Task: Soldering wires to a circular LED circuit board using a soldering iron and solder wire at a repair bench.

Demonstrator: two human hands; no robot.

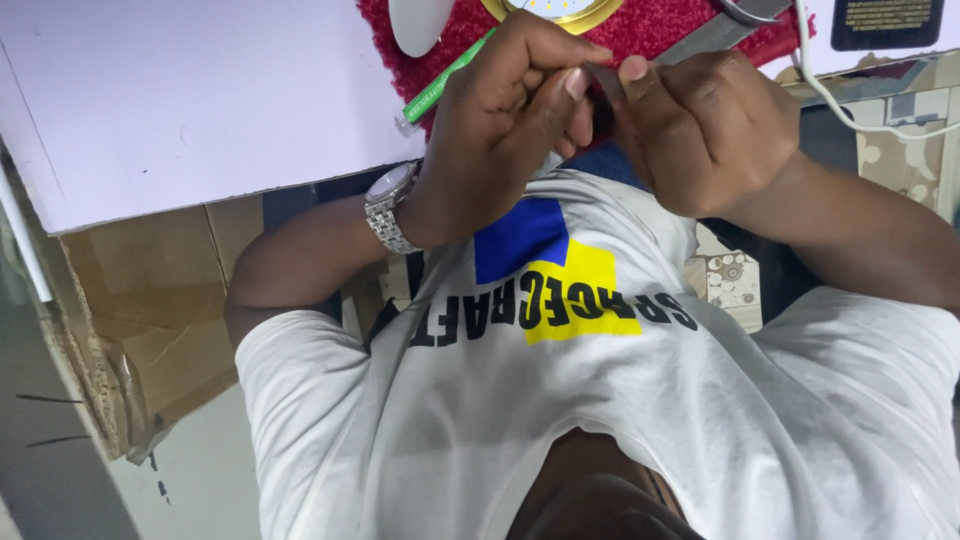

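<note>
Head view looks down on a white tabletop (170, 110) whose near edge crosses the upper frame, with a red fuzzy mat (655, 35) lying on it as the landmark. Just at the mat's near edge, the left hand (510, 120) curls its fingers together and pinches the end of a grey strap (700, 42) between thumb and forefinger. The right hand (705, 130) is closed beside it, its thumb tip pressed on the same strap, which runs up across the mat. A green pen (445, 78) lies at the mat's left edge, a white rounded object (418, 22) above it, and a gold-rimmed dial (555, 10) at the mat's far side. A white cable (830, 95) hangs right of the mat. Below the table, left of the mat, brown cardboard (160, 320) leans; patterned floor tiles (735, 280) show beneath.
</note>
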